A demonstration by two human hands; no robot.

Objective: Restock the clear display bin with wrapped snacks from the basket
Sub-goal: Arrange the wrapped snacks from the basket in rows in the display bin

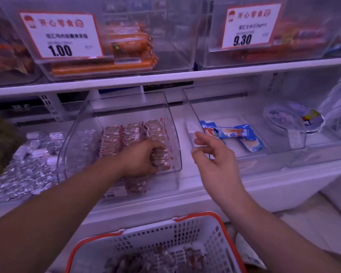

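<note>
The clear display bin [75, 133] stands on the lower shelf and holds rows of small reddish-brown wrapped snacks [126, 134]. My left hand [144, 160] reaches into the bin's front part, fingers curled round a few of these snacks [161, 156]. My right hand [215, 154] hovers empty to the right of the bin with fingers loosely spread, in front of the neighbouring bin's edge. Below, a white basket [185, 231] with an orange rim holds more of the same wrapped snacks [152, 261].
A second clear bin [283, 134] to the right holds blue wrapped packets [236, 133]. Silver foil-wrapped items [22, 174] lie in a bin at left. The upper shelf [165, 77] carries bins of orange sausages [106, 66] and price tags.
</note>
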